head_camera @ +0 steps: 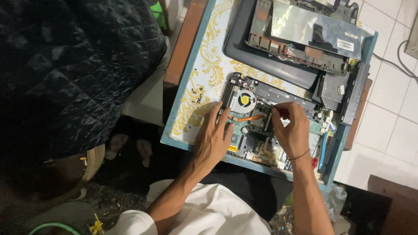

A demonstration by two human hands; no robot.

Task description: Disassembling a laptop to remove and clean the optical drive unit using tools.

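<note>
Quilting of a dark padded cloth [74,65] filled the whole left side of the view, larger than anything else there. Next in size was the small table [196,87], with a pale top, yellow ornament and a blue-green rim, standing on a floor of white tiles [392,109]. On the far part of the table lay a dark laptop casing [265,61] with a silvery plate [313,28] resting on top of it. Nearer to the person lay the opened circuit board [261,130], green and black, with a round fan [246,100] at its far left corner and an orange flat cable [250,118] running across it. The left hand [213,139] rested flat on the left edge of the board, its fingers spread and holding nothing, the fingertips touching the board just beside the fan. The right hand [292,128], with a thin bracelet [300,155] at the wrist, was over the middle of the board, its fingers pinched together on a small red-handled tool [283,112], so the tool sat between the fingertips and pointed down to the board; its tip was hidden. A blue pen-like tool [323,148] lay at the right edge of the board, near the right wrist but not touching it.
</note>
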